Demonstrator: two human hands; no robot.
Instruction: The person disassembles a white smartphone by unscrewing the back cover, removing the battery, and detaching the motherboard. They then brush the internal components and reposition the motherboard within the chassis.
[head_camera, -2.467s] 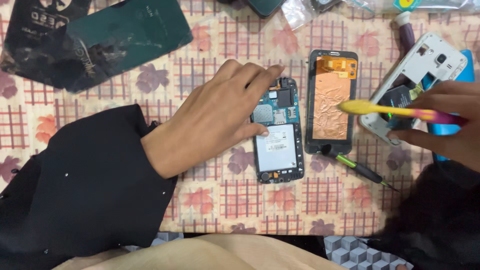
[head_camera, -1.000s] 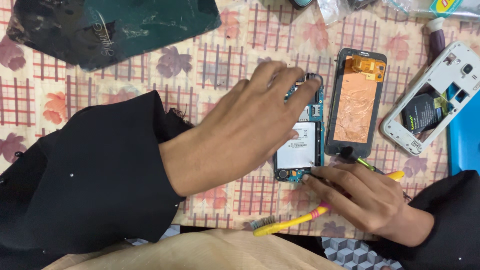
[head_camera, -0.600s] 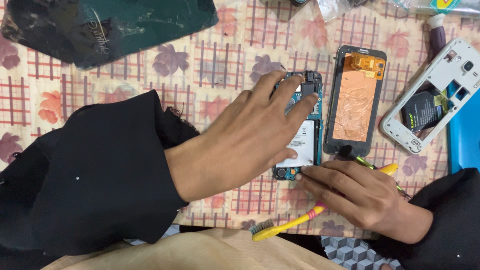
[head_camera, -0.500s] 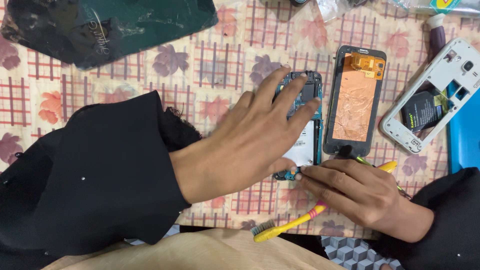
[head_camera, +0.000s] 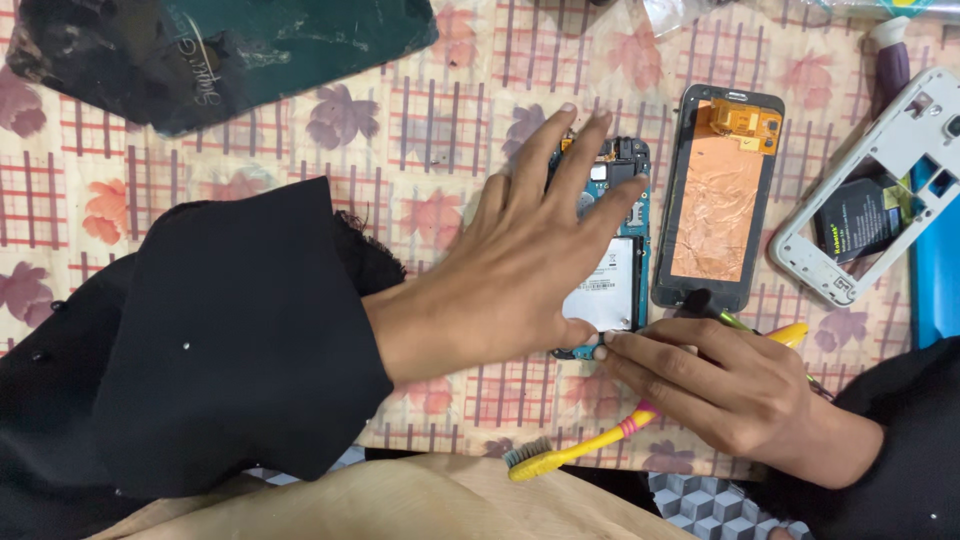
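Observation:
A blue phone circuit board (head_camera: 612, 280) lies on a flower-patterned cloth (head_camera: 420, 130). My left hand (head_camera: 520, 260) lies flat over it, fingers spread, pressing it down. My right hand (head_camera: 705, 385) holds a yellow toothbrush (head_camera: 570, 455) with its bristles pointing toward me, while its fingertips touch the lower edge of the board. To the right of the board lies a phone screen panel (head_camera: 715, 195), copper back facing up.
A white phone frame (head_camera: 880, 180) with a black battery (head_camera: 855, 215) in it lies at the right. A dark plastic bag (head_camera: 200, 50) lies top left. A green screwdriver shaft (head_camera: 735, 320) pokes out by my right hand. A blue object (head_camera: 935, 270) sits at the right edge.
My right hand came in from the right with the toothbrush and set its fingertips on the board's lower edge. My left hand flattened and spread its fingers over the board.

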